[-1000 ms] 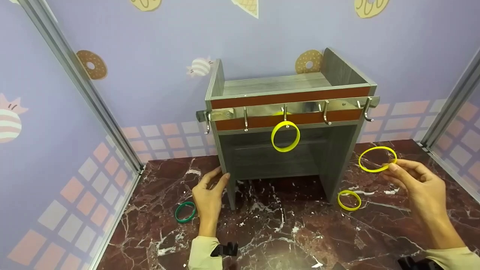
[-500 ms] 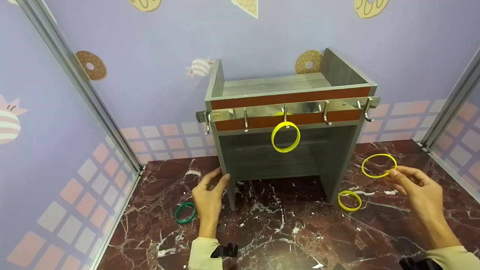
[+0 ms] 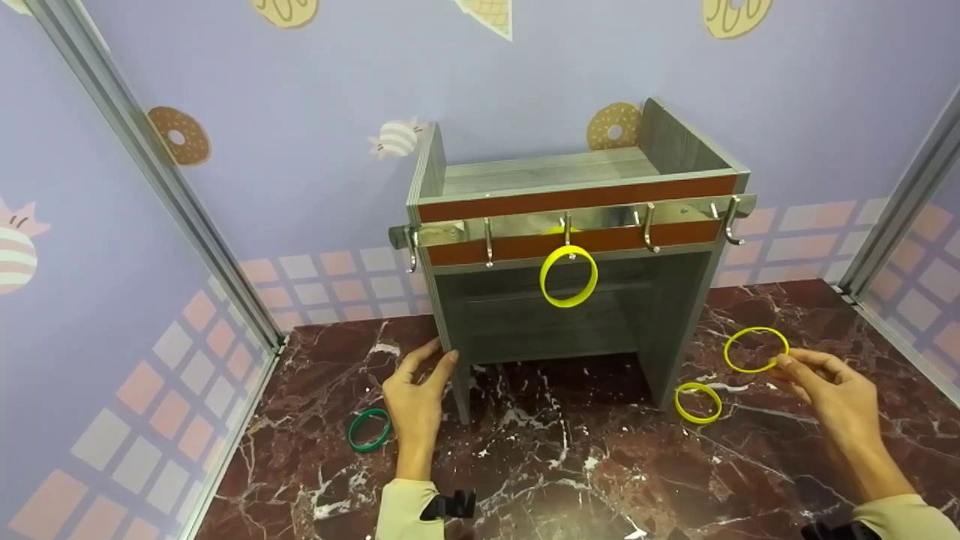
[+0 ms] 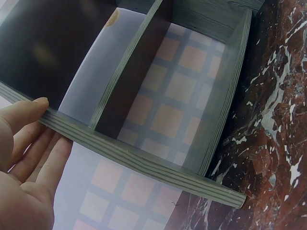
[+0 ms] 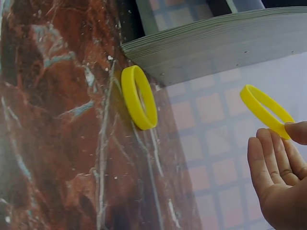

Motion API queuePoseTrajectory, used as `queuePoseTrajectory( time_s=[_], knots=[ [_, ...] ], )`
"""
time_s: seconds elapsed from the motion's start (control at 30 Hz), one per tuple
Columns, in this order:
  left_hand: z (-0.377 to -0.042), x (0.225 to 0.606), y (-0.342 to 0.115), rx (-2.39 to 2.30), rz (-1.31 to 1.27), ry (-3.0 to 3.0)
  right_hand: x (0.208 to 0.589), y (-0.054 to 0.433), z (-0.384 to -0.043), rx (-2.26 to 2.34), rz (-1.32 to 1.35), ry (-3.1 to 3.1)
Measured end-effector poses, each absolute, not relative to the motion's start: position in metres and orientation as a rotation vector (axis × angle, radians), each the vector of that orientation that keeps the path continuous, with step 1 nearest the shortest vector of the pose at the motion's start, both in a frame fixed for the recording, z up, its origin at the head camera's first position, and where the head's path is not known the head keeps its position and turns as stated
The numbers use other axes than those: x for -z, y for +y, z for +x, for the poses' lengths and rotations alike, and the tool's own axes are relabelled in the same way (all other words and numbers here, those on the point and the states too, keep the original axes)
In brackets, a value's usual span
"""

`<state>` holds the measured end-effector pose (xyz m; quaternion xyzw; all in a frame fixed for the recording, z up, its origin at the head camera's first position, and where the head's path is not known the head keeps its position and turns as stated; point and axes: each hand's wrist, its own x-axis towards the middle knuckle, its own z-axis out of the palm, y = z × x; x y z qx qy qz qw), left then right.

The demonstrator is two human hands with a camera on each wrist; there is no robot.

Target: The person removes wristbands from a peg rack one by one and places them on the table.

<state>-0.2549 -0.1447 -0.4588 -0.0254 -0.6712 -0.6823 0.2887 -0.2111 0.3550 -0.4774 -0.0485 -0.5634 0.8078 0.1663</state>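
A grey wooden shelf unit (image 3: 679, 337) stands on the marble-patterned surface, with a metal hook rail (image 3: 525, 224) across its front. My left hand (image 3: 415, 401) pinches the front edge of its left side panel (image 4: 139, 158), thumb on the inner face and fingers outside. To the right of the unit, my right hand (image 3: 847, 401) holds a yellow wristband (image 5: 259, 114) above the surface between thumb and fingers. Another yellow wristband (image 3: 570, 301) hangs from the middle hook. A third yellow wristband (image 3: 699, 420) lies by the unit's right foot.
A green wristband (image 3: 367, 448) lies left of my left hand. Several bent hooks, such as the right-end hook (image 3: 732, 225), stick out from the rail. Patterned wall panels (image 3: 322, 112) enclose the back and both sides.
My right hand has lowered with the yellow wristband, and the band has turned slightly. My left hand stays on the side panel. The view has shifted a little.
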Motion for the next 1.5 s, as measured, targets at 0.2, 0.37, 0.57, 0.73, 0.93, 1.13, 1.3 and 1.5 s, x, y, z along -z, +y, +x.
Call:
queuePoseTrajectory(
  time_s=[0.2,0.37,0.57,0.73,0.93,1.13,1.3,1.5],
  knots=[
    [-0.253,0.458,-0.145,1.836,-0.062,-1.789,0.485,0.356,-0.214,-2.243,-0.178,-1.684],
    [-0.253,0.458,-0.144,1.831,-0.067,-1.795,0.492,0.359,-0.213,-2.256,-0.190,-1.713],
    [-0.253,0.461,-0.145,1.806,-0.105,-1.805,0.499,0.363,-0.212,-2.160,-0.241,-1.854],
    [-0.253,0.461,-0.145,1.817,-0.102,-1.795,0.505,0.366,-0.213,-2.153,-0.249,-1.870],
    [-0.253,0.460,-0.145,1.813,-0.087,-1.799,0.514,0.369,-0.213,-2.176,-0.237,-1.851],
    [-0.253,0.459,-0.145,1.822,-0.081,-1.801,0.522,0.372,-0.212,-2.133,-0.266,-1.940],
    [-0.253,0.459,-0.145,1.814,-0.087,-1.803,0.526,0.374,-0.212,-2.125,-0.304,-2.006],
    [-0.253,0.460,-0.144,1.816,-0.091,-1.804,0.529,0.373,-0.214,-2.056,-0.351,-2.153]
  ],
)
